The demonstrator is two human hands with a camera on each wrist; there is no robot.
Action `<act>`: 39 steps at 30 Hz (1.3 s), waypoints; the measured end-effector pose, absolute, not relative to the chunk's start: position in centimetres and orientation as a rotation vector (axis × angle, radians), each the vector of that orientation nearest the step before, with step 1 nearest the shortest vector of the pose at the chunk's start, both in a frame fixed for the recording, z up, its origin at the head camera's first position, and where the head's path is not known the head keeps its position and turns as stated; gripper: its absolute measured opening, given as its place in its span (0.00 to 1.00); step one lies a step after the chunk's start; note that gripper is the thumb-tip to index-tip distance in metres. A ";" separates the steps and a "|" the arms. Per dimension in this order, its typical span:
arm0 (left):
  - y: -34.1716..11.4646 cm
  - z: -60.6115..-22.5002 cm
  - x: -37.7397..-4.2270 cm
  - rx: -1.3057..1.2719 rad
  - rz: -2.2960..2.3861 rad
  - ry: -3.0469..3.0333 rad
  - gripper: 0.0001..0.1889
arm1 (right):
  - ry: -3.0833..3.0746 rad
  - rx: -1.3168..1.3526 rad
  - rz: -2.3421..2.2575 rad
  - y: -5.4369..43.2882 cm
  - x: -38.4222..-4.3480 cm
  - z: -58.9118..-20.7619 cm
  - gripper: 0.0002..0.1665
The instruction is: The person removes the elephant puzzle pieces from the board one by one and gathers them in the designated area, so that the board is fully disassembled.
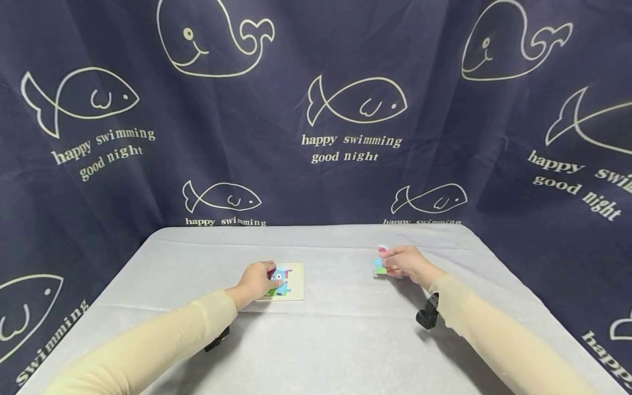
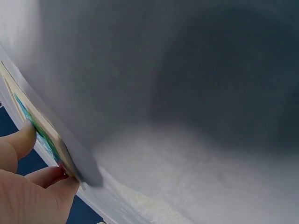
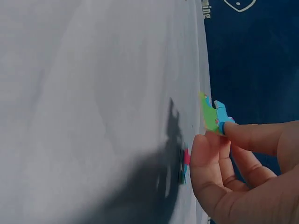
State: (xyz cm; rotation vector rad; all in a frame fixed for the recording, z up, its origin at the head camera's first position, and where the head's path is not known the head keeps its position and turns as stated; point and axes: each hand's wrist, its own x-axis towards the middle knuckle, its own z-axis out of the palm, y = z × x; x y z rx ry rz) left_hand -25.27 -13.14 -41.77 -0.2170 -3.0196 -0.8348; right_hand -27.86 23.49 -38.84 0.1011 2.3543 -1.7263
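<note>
Cream jigsaw board (image 1: 298,281) sits on the pale tablecloth (image 1: 336,345), left of centre, blue cartoon animal (image 1: 279,276) partly filling it. Left hand (image 1: 255,281) covers its left side. Right hand (image 1: 407,263), well apart, has a green-and-blue jigsaw piece (image 1: 379,269). Navy fish-print curtain (image 1: 355,186) behind; nothing blocks the span between hands.

Left wrist: thumb on the print, fingers curled at the board's edge, so it's gripped. Risk: a sideways pull could skid the board on cloth or unseat pieces under the thumb.

Right wrist: thumb and fingertips narrow, pinching the green-and-blue piece. Small hold, so a twist could drop it. Pink-and-blue piece (image 3: 186,158) lies just beside the fingers, by the hand's shadow (image 3: 140,191); a low sweep could knock it.
</note>
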 end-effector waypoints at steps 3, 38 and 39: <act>-13.1 -41.8 -25.2 -0.220 -0.833 -3.020 0.30 | 2.372 0.139 -1.714 23.9 -27.7 -38.9 0.22; -12.4 -41.4 -24.8 -0.254 -0.724 -3.032 0.27 | 2.377 0.190 -1.581 26.6 -27.1 -40.5 0.20; -12.4 -41.4 -24.8 -0.256 -0.725 -3.032 0.27 | 2.380 0.188 -1.577 26.5 -27.0 -40.4 0.20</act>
